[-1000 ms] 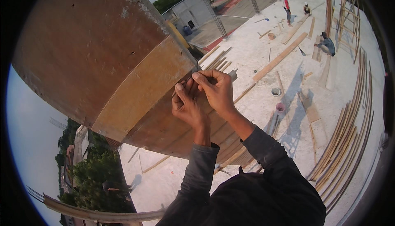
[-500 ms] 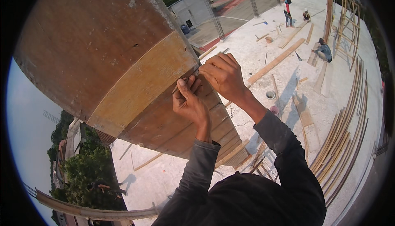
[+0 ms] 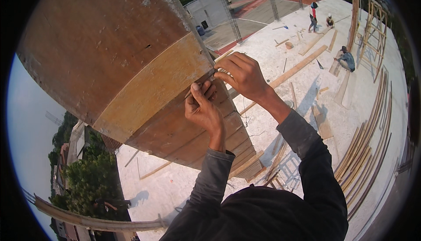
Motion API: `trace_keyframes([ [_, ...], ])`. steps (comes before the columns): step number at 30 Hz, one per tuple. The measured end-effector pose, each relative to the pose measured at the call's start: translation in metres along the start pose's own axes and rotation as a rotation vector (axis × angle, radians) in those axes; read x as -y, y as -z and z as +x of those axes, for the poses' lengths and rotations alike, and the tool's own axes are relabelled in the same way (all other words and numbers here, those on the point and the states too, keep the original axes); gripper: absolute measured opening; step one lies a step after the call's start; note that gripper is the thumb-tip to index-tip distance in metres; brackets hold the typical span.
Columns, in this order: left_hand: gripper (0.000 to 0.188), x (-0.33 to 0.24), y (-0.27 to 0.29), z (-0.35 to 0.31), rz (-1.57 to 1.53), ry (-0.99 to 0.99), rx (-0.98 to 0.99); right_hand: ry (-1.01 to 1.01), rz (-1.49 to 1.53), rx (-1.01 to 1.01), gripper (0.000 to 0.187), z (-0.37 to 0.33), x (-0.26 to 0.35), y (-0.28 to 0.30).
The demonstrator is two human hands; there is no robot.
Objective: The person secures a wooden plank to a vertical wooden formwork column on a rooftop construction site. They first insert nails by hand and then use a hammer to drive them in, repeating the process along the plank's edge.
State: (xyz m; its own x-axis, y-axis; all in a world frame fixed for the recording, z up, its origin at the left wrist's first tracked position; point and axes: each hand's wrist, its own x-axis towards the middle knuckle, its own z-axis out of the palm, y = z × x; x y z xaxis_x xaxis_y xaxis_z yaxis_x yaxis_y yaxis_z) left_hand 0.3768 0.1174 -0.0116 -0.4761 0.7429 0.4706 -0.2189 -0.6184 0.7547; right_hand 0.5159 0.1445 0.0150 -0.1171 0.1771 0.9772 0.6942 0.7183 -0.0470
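the big plywood form panel (image 3: 123,65) stood just above and left of both hands, already boarded with a pale wooden band (image 3: 153,87) across it. the right hand (image 3: 243,74) pinched something thin at the panel's edge; the left hand (image 3: 202,109), just below it, closed on a small nail-like piece (image 3: 193,92). fixing looked unfinished. compared with earlier, the hands had barely shifted.
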Motion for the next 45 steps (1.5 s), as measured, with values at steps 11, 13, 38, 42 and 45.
trace_keyframes([
  [11, 0.043, -0.008, 0.003, 0.004, 0.058, 0.096, 0.068, 0.066, 0.047, 0.030, 0.017, -0.001, -0.009, -0.001],
  [13, 0.044, -0.012, 0.005, 0.005, 0.070, 0.130, 0.113, 0.054, 0.075, 0.036, 0.016, -0.001, -0.010, -0.002],
  [38, 0.028, -0.022, -0.014, 0.014, 0.204, 0.185, 0.251, 0.081, 0.123, 0.121, 0.013, -0.001, -0.016, 0.000],
  [42, 0.028, -0.023, -0.016, 0.012, 0.153, 0.292, 0.203, 0.067, 0.082, 0.096, 0.015, -0.002, -0.015, -0.001],
  [45, 0.029, -0.023, -0.014, 0.012, 0.185, 0.239, 0.249, 0.053, 0.088, 0.091, 0.015, -0.003, -0.014, -0.001],
])
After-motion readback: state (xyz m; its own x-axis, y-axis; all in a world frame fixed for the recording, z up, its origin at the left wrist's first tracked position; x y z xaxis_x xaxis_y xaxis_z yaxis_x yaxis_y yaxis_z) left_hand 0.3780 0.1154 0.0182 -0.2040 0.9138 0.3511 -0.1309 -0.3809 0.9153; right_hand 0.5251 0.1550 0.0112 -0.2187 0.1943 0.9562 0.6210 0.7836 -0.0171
